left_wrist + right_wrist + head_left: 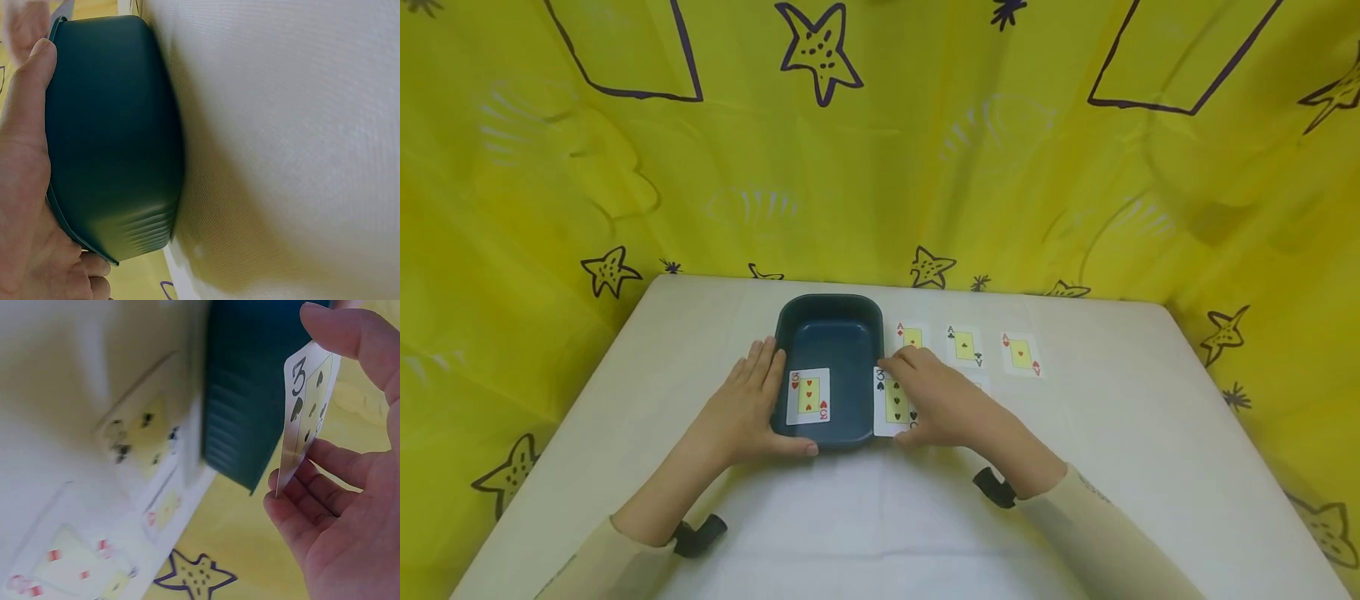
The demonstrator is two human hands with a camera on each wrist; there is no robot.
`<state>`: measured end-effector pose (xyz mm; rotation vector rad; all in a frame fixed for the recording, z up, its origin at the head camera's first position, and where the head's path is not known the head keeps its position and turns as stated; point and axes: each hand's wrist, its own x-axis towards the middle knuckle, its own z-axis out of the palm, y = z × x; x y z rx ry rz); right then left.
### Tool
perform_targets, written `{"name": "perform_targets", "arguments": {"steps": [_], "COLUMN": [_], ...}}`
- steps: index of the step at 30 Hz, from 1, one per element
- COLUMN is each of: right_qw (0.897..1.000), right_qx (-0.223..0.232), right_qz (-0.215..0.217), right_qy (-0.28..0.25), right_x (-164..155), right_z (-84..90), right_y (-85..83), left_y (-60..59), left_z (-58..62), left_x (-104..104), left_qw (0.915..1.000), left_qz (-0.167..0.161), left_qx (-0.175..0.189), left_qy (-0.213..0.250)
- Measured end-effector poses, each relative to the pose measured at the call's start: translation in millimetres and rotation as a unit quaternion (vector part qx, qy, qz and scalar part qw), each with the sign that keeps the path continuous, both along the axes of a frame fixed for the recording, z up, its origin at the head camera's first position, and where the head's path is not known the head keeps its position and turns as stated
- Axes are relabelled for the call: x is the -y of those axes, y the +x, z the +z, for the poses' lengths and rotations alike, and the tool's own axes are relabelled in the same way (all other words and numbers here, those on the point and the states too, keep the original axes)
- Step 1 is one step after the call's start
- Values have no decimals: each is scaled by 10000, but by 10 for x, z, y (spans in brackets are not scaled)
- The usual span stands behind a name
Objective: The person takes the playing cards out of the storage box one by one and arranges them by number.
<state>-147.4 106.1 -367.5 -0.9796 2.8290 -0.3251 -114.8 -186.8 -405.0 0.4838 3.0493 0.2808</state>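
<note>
A dark teal plastic bin (pixel 829 307) stands on the table, with a three of hearts card (pixel 808 397) inside near its front left. My left hand (pixel 741 408) rests against the bin's left side, fingers extended along it and thumb along the front edge; the left wrist view shows the hand at the bin's rim (pixel 55 206). By the right rim, my right hand (pixel 936 400) pinches a three of spades card (pixel 306 409) by its edges between thumb and fingers. In the right wrist view this card is raised above the table, its face showing.
An ace of diamonds (pixel 912 332), an ace of clubs (pixel 964 345) and an ace of hearts (pixel 1020 354) lie behind my right hand. In the right wrist view, a clubs card (pixel 147 434) and a diamonds card (pixel 69 565) lie on the white table (pixel 1097 467). A yellow curtain (pixel 880 167) hangs behind.
</note>
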Motion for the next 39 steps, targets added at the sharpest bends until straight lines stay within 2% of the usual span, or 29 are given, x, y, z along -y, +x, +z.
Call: {"name": "perform_targets", "arguments": {"steps": [9,20,25,31,39], "right_qw": [9995,9975,9974,9976,9958], "right_qx": [211,615,633,597,803], "right_qz": [-231,58,-1,-125,-219], "right_qy": [82,333,335,321,385], "right_x": [-234,-361,-364,-337,-314], "right_z": [-148,-413,-473,-491,-480], "right_y": [253,542,554,475,440], "left_y": [-2,0,-4,0,13], "left_z": [16,13,14,31,35], "left_x": [-12,-9,-6,1,-2], "left_qw": [10000,10000,9999,10000,9999], "left_qz": [-41,-17,7,4,6], "left_qx": [72,66,115,96,131], "left_qy": [-38,-27,-18,8,19]}}
